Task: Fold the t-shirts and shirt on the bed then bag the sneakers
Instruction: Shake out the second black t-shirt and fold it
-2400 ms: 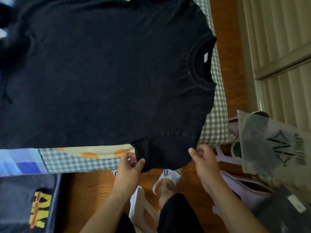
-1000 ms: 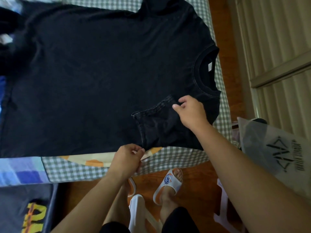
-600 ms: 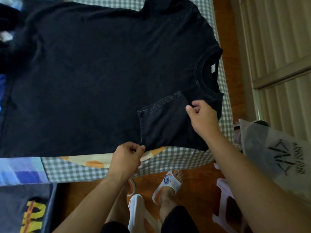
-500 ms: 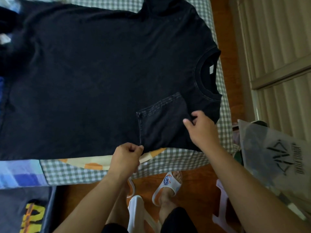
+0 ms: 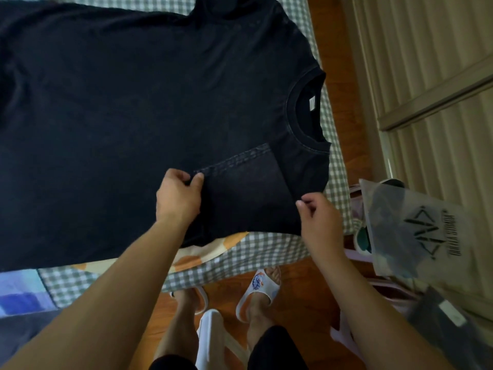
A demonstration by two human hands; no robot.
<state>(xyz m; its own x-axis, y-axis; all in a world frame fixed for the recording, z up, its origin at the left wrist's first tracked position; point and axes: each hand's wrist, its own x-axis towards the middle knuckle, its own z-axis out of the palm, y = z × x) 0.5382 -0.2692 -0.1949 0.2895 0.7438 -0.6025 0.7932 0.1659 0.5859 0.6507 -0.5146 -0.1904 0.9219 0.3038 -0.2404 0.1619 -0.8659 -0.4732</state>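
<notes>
Bedding with small green and white checks [image 5: 269, 259] covers the bed, and a big black cotton t-shirt [image 5: 138, 110] lies flat on top of it, its round neck hole pointing to the right. Inside the neck sits a small white label [image 5: 311, 104], too tiny to read. One short sleeve [image 5: 242, 188] is folded in over the shirt's body, near the bed's edge. Beside the bed on the right, a see-through grey plastic bag [image 5: 416, 236] leans up, printed with a black sign made of pointy lines; the black letters next to it are too blurry to read for sure. Something dark shows through the bag, but I cannot tell what it is. Under the bag are pale pink straps [image 5: 357, 256]. The left hand [image 5: 178, 198] pinches the hem corner of the folded sleeve between thumb and finger. The right hand [image 5: 318, 214] is at the sleeve's other side, at the shirt's edge, thumb and first finger close together; I cannot tell if it has hold of the cloth. Down on the brown wooden floor [image 5: 301, 297], the person's feet wear white slide sandals [image 5: 260, 288] with a blue and orange picture on the strap.
</notes>
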